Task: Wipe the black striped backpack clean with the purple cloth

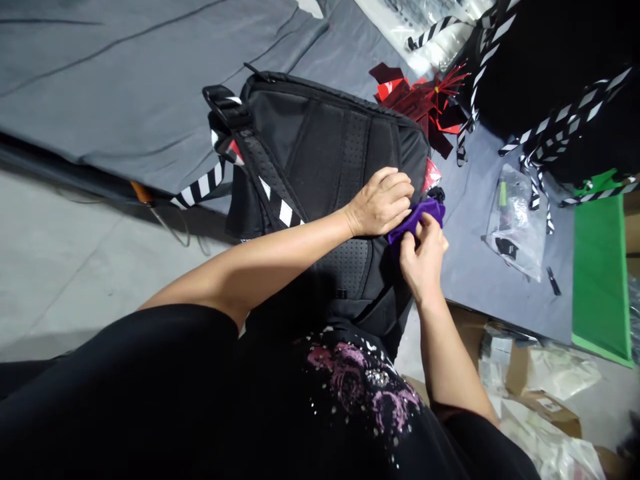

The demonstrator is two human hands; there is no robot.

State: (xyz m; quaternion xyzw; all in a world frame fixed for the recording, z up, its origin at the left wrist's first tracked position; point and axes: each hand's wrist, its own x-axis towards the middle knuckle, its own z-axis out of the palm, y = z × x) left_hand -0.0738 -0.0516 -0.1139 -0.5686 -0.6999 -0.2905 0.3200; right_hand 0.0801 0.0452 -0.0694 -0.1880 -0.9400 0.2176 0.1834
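A black backpack (325, 160) lies with its padded back panel upward on the grey-covered table, its near end against my body. My right hand (425, 257) pinches a small purple cloth (427, 212) at the bag's right side. Beside it, my left hand (383, 203) rests on the back panel with its fingers curled down by the cloth's left edge. What those fingertips grip is hidden. A black-and-white striped ribbon (203, 185) hangs with the shoulder strap (265, 167) at the left.
Red and black tassel-like decorations (417, 100) lie beyond the bag. Black items with striped straps (560, 127) fill the upper right. A clear plastic bag (517, 223) and a green panel (600, 273) are at the right. Cardboard and plastic packaging (545, 407) lie below the table edge.
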